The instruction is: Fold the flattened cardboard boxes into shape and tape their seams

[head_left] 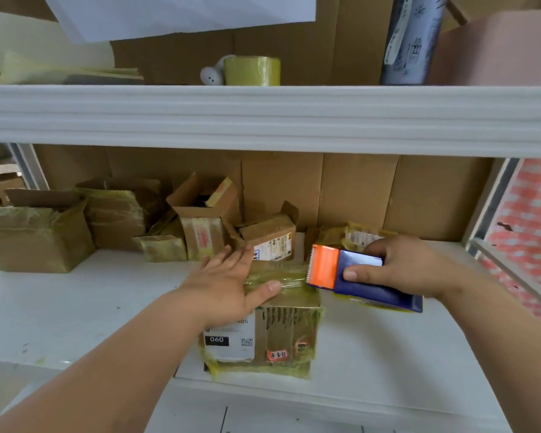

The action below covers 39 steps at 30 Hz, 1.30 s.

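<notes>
Your left hand (228,276) lies flat on top of the cardboard box (281,332), fingers straight and spread, the thumb pressing along the taped seam. That box stands at the front edge of the white shelf (91,307), its near face carrying a white label marked 060 and a small red sticker, with yellowish tape wrapped round its corners.

Your right hand (406,267) grips the tape dispenser (356,276), thumb curled over the blue body and fingers wrapped behind it. The dispenser's orange, toothed end sits just at the right edge of the box top, touching the shiny strip of tape there.

Behind the box, against the cardboard back wall, stands a row of other small boxes (200,220), most with flaps open and old tape on them; the largest sits far left of the box. Just behind the dispenser lies a crumpled, taped parcel (359,235).

On the upper shelf, above and behind the box, a roll of yellow tape (252,71) stands beside a small white rounded object (212,77).
</notes>
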{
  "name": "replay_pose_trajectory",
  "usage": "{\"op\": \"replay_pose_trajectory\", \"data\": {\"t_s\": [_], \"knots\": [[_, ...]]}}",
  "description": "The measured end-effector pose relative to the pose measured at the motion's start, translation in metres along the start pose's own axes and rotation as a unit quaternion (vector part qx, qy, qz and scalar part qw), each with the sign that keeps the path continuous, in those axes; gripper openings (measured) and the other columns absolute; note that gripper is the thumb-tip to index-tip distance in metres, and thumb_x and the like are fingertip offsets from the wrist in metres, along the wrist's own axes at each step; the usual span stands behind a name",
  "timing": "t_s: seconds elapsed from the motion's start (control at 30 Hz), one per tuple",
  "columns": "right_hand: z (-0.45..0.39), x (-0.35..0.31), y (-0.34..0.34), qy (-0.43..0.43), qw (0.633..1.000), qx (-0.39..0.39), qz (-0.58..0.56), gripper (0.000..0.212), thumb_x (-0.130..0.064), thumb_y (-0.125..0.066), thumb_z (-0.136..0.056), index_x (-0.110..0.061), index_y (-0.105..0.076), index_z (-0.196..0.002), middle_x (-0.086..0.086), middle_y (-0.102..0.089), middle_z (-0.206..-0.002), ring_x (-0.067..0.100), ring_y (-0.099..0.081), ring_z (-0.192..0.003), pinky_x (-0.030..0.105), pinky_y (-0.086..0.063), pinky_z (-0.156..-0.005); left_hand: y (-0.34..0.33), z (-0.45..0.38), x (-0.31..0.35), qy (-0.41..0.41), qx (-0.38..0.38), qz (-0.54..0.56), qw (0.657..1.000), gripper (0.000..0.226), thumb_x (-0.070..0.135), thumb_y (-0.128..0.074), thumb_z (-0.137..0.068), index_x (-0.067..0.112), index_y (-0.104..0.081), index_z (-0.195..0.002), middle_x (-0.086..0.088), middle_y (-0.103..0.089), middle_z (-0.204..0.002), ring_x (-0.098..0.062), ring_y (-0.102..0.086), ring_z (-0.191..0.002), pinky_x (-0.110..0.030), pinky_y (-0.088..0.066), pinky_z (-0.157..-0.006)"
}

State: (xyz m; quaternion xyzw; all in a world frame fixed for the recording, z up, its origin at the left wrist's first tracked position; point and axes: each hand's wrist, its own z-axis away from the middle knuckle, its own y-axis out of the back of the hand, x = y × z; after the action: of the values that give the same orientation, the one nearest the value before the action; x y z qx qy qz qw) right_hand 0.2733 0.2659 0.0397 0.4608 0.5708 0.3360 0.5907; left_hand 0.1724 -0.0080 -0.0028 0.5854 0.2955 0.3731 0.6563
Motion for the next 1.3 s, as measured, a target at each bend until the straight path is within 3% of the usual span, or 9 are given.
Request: {"op": "replay_pose_trajectory", "data": {"t_s": [0.2,0.33,0.53,0.77,0.83,0.93,1.0,1.13,1.3], "knots": [[-0.007,0.005,0.001,0.005,0.999,-0.025,-0.048,0.073,-0.084,-0.055,-0.055,-0.016,-0.07,-0.076,0.002,-0.07,-0.071,0.011,-0.06,-0.062,0.025,-0.039,-0.057,0.003,0.001,-0.001,-0.006,-0.033,-0.018,0.999,0.124,0.094,0.013,-0.051,0.026,0.022,-0.154,0.006,0.019,-0.164,-0.015,0.016,-0.151,-0.043,0.003,-0.124],[-0.009,0.011,0.004,0.004,0.995,-0.047,-0.088,0.073,-0.082,-0.059,-0.054,-0.015,-0.072,-0.08,0.003,-0.073,-0.076,0.02,-0.069,-0.072,0.028,-0.043,-0.061,0.005,0.002,0.003,-0.002,-0.031,-0.021,0.999,0.11,0.089,0.002,-0.065,0.026,0.019,-0.154,0.006,0.02,-0.164,-0.015,0.016,-0.151,-0.044,0.004,-0.124],[-0.011,0.024,0.001,0.017,0.992,-0.058,-0.107,0.075,-0.084,-0.062,-0.058,-0.014,-0.073,-0.083,0.004,-0.074,-0.079,0.021,-0.07,-0.075,0.029,-0.045,-0.063,0.003,0.0,-0.002,-0.004,-0.041,-0.02,0.999,0.126,0.098,0.008,-0.049,0.028,0.022,-0.153,0.009,0.021,-0.163,-0.012,0.016,-0.15,-0.043,0.003,-0.124],[0.0,0.063,0.011,0.011,0.991,-0.048,-0.122,0.091,-0.098,-0.057,-0.034,-0.017,-0.072,-0.072,0.0,-0.073,-0.073,0.015,-0.067,-0.066,0.028,-0.046,-0.063,0.007,-0.004,0.001,0.004,-0.054,-0.021,0.998,0.131,0.101,0.007,-0.046,0.028,0.022,-0.153,0.01,0.02,-0.163,-0.012,0.017,-0.15,-0.042,0.006,-0.123],[0.002,0.068,0.008,0.009,0.99,-0.053,-0.132,0.078,-0.091,-0.061,-0.044,-0.019,-0.073,-0.07,0.0,-0.073,-0.072,0.014,-0.067,-0.065,0.028,-0.046,-0.064,0.008,-0.001,0.002,0.005,-0.052,-0.022,0.998,0.126,0.099,0.004,-0.051,0.028,0.022,-0.153,0.01,0.021,-0.163,-0.012,0.017,-0.15,-0.042,0.006,-0.123],[0.009,0.077,0.005,-0.013,0.988,-0.056,-0.147,0.055,-0.075,-0.071,-0.066,-0.019,-0.071,-0.067,-0.003,-0.073,-0.068,0.01,-0.066,-0.061,0.024,-0.044,-0.061,0.007,0.003,0.002,0.001,-0.053,-0.016,0.998,0.141,0.104,0.011,-0.034,0.028,0.023,-0.152,0.01,0.021,-0.162,-0.011,0.018,-0.15,-0.039,0.006,-0.123],[0.012,0.081,0.004,-0.029,0.989,-0.061,-0.131,0.05,-0.066,-0.069,-0.065,-0.017,-0.073,-0.073,-0.002,-0.073,-0.069,0.013,-0.067,-0.064,0.025,-0.044,-0.061,0.006,0.002,0.001,0.004,-0.049,-0.013,0.999,0.143,0.104,0.012,-0.032,0.028,0.023,-0.152,0.01,0.021,-0.163,-0.011,0.017,-0.15,-0.039,0.006,-0.123],[0.007,0.075,0.0,-0.023,0.996,-0.074,-0.041,0.061,-0.08,-0.061,-0.058,-0.022,-0.073,-0.073,-0.003,-0.071,-0.069,0.007,-0.062,-0.064,0.027,-0.045,-0.063,0.005,0.002,0.003,0.0,-0.045,-0.014,0.999,0.135,0.104,0.013,-0.032,0.038,0.026,-0.149,0.011,0.021,-0.162,-0.012,0.017,-0.15,-0.04,0.008,-0.122],[-0.006,0.056,-0.008,0.007,0.991,-0.062,0.12,0.063,-0.087,-0.053,-0.069,-0.026,-0.065,-0.076,-0.005,-0.065,-0.074,0.009,-0.06,-0.073,0.033,-0.049,-0.07,0.003,0.005,0.001,-0.009,-0.032,-0.018,0.999,0.114,0.101,0.01,-0.043,0.053,0.023,-0.146,0.01,0.021,-0.163,-0.015,0.017,-0.151,-0.043,0.008,-0.122]]}}
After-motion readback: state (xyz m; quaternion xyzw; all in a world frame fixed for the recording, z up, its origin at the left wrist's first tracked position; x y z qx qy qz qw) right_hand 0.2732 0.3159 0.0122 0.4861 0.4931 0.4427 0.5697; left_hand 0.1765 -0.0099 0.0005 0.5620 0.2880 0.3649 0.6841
